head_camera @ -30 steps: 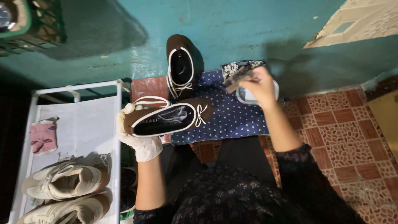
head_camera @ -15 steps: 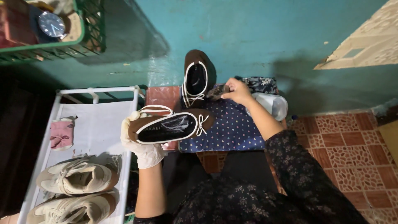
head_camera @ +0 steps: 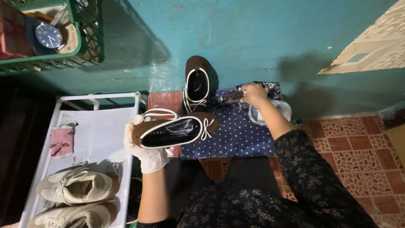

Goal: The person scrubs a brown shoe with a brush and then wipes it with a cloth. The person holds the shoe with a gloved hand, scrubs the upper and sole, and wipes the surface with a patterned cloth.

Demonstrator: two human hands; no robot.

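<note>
My left hand (head_camera: pixel 145 150), in a white glove, grips the heel of a brown shoe (head_camera: pixel 175 131) with white trim and laces, held sole down over the edge of a blue dotted cloth (head_camera: pixel 236 135). A second matching brown shoe (head_camera: pixel 197 82) leans upright against the teal wall. My right hand (head_camera: pixel 254 93) is closed on a dark brush (head_camera: pixel 231 97) at the far edge of the cloth, just above a clear round container (head_camera: pixel 270 113).
A white rack (head_camera: pixel 97 126) at left carries a pink sock (head_camera: pixel 62 141) and two beige sneakers (head_camera: pixel 78 188). A green crate (head_camera: pixel 50 38) with a wristwatch sits at top left. Red patterned tiles (head_camera: pixel 354 160) cover the floor at right.
My right hand has shifted left from the container to the cloth's far edge with the brush. The view has tilted, showing more of the crate. The held shoe stays put.
</note>
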